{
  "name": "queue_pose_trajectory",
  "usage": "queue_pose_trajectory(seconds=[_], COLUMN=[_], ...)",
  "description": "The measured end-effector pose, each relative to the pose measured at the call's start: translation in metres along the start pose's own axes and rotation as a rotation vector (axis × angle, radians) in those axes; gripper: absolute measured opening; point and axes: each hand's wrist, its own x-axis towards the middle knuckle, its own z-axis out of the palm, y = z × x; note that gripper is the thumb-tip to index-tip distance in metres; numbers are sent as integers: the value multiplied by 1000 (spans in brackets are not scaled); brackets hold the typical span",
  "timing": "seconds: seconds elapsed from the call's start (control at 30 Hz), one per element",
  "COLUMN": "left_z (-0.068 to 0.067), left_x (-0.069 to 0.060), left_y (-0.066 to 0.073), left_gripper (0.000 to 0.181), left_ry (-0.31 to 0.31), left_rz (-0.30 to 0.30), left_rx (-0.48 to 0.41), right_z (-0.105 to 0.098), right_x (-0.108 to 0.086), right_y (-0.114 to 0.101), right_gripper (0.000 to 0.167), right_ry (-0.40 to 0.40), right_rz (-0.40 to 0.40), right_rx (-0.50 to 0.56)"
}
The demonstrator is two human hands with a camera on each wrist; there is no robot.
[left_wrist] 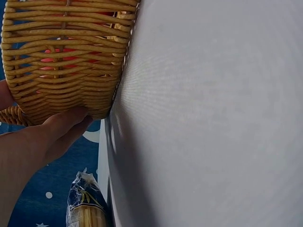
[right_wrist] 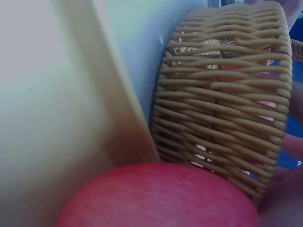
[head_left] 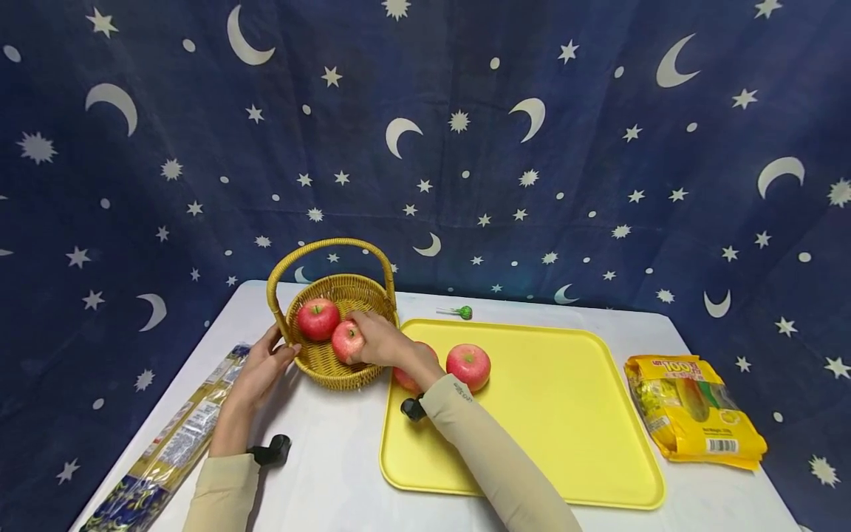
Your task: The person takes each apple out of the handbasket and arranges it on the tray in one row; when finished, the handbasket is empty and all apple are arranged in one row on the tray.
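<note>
A wicker basket (head_left: 342, 377) with a tall arched handle stands at the table's back left. My left hand (head_left: 261, 369) grips its left side by the rim, and the left wrist view shows fingers (left_wrist: 68, 125) against the woven outer wall. Inside the basket, a red apple (head_left: 318, 319) lies at the left. My right hand (head_left: 380, 338) reaches over the right rim and holds a second apple (head_left: 348, 340) beside it. Two more apples sit on the yellow tray (head_left: 545, 414): one apple (head_left: 468, 366) in plain sight, another apple (head_left: 404, 379) partly hidden under my right forearm.
A long clear-and-blue packet (head_left: 179, 436) lies along the left table edge. Behind the tray is a green-headed lollipop (head_left: 464, 312). A yellow snack bag (head_left: 694, 414) lies right of the tray. A dark star-patterned curtain (head_left: 459, 185) hangs behind the white table (head_left: 332, 458).
</note>
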Motion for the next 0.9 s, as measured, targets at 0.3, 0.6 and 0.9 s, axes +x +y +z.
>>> queue_pose_trajectory(seconds=[0.3, 0.6, 0.9], left_z=[0, -1, -1], left_x=[-1, 1, 0], left_y=[-1, 0, 1], left_gripper=[75, 76, 77], left_ry=[-5, -13, -9], left_rz=[-3, -8, -15], left_rx=[-1, -8, -10], right_z=[0, -9, -19], right_x=[-19, -46, -78], right_y=[2, 1, 11], right_gripper=[79, 79, 80], right_ry=[158, 300, 389], right_rz=[-41, -85, -103], right_rx=[145, 283, 319])
